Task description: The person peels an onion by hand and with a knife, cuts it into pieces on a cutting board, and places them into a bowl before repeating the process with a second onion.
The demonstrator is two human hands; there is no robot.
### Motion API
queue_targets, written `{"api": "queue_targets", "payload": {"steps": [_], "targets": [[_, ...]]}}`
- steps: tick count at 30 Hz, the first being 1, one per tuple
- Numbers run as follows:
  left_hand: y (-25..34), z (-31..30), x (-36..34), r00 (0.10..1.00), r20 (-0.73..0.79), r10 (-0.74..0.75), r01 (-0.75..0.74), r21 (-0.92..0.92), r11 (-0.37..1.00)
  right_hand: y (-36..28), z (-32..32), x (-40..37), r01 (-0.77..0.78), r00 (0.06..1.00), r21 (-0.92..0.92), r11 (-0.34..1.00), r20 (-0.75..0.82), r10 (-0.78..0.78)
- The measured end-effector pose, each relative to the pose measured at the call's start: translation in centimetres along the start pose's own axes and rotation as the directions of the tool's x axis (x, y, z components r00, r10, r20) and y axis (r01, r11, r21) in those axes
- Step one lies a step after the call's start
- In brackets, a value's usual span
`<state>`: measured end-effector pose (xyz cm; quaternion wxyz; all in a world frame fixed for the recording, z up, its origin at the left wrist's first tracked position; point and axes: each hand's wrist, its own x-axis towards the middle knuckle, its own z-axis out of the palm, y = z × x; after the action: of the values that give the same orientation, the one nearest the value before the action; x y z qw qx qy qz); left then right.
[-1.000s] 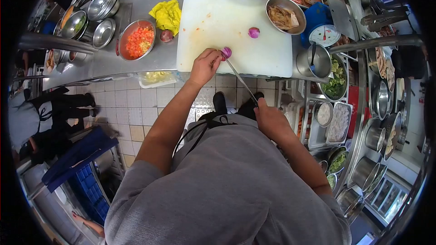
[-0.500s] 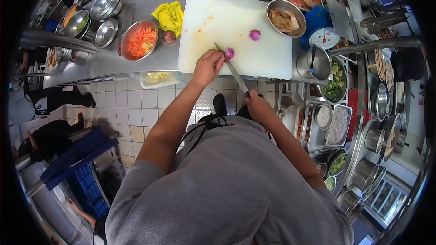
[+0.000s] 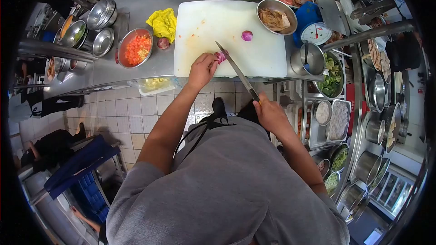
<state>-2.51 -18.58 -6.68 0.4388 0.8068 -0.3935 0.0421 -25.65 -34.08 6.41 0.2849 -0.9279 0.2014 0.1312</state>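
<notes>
On the white cutting board [image 3: 200,13], near its front edge, lies a purple onion piece [image 3: 220,57] with cuts in it. My left hand [image 3: 202,69] is closed on its left side, fingers bent against it. My right hand [image 3: 271,114] grips the handle of a long knife [image 3: 238,71]; the blade points up and left, its front part at the onion's right side. Another onion piece [image 3: 246,36] rests farther back on the board. A whole onion [image 3: 163,43] sits left of the board beside a yellow cloth [image 3: 162,22].
Left of the board is a bowl of chopped tomato [image 3: 137,47]. A bowl of sliced food [image 3: 276,17] overlaps the board's back right corner. A scale [image 3: 316,33] and a metal pot [image 3: 308,59] stand at the right. Other people [image 3: 54,147] are at the far left.
The view has shifted, moving the board slightly left and down. The knife has moved to the onion's right side, and my right hand has turned and shifted right with it.
</notes>
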Motion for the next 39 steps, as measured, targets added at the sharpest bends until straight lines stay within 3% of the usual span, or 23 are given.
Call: {"api": "queue_targets", "payload": {"steps": [4,18,25,32,35,39], "targets": [[0.1,0.2,-0.1,0.997,-0.012,-0.070,0.069,-0.068,0.995,-0.4,-0.5,-1.3,-0.026,0.997,-0.046,0.999,0.067,0.029],[0.0,0.0,0.1,0.998,-0.050,0.033,-0.034,-0.025,0.999,-1.5,-0.6,-1.0,-0.057,0.979,-0.141,0.988,0.184,0.082],[0.0,0.0,0.1,0.998,-0.055,0.006,-0.008,-0.041,0.999,-2.0,-0.5,0.6,-0.093,0.955,-0.106,0.990,0.271,0.118],[-0.2,0.0,-0.3,0.999,-0.032,0.007,-0.008,-0.028,1.000,-0.2,3.7,2.8,-0.094,0.966,-0.091,0.991,0.234,0.113],[-0.4,-0.1,0.0,0.999,-0.041,0.025,-0.026,-0.017,1.000,0.2,5.4,4.1,-0.039,0.990,-0.028,0.999,0.136,0.042],[-0.5,0.0,0.0,0.999,-0.002,0.033,-0.033,-0.022,0.999,0.0,1.9,3.1,0.019,0.997,0.013,1.000,0.071,-0.020]]}}
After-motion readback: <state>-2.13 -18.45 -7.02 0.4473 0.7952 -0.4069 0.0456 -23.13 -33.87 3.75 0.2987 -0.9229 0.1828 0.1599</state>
